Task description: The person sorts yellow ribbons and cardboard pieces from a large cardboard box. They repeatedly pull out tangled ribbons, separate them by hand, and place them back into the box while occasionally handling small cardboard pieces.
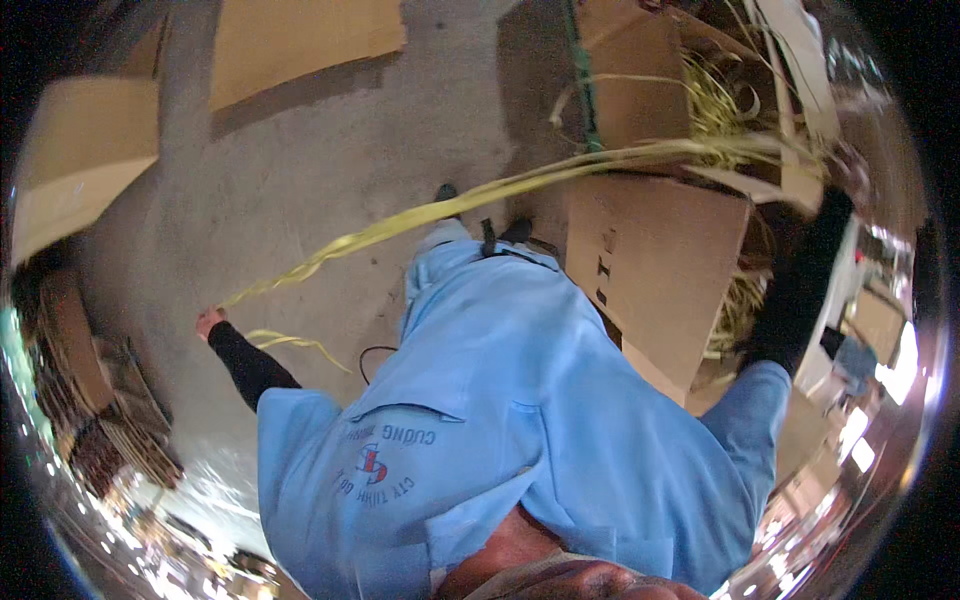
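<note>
My left hand point(210, 322), stretched out to the left, is closed around one end of a bundle of yellow plastic strapping point(400, 218). The bundle runs taut across in front of me to the right, and a loose tail hangs below my left hand. At the far right my right hand point(850, 165) is blurred and dim near the other end, above an open cardboard box; whether it grips the strapping cannot be made out. More tangled yellow straps point(718, 112) fill the box point(660, 260) and the space behind it.
A flat cardboard sheet point(300, 50) lies ahead on the grey concrete floor point(350, 165). Another cardboard piece point(85, 160) is at the far left, with stacked flattened cardboard point(95, 380) nearer me. A green upright edge point(582, 80) stands beside the boxes on the right.
</note>
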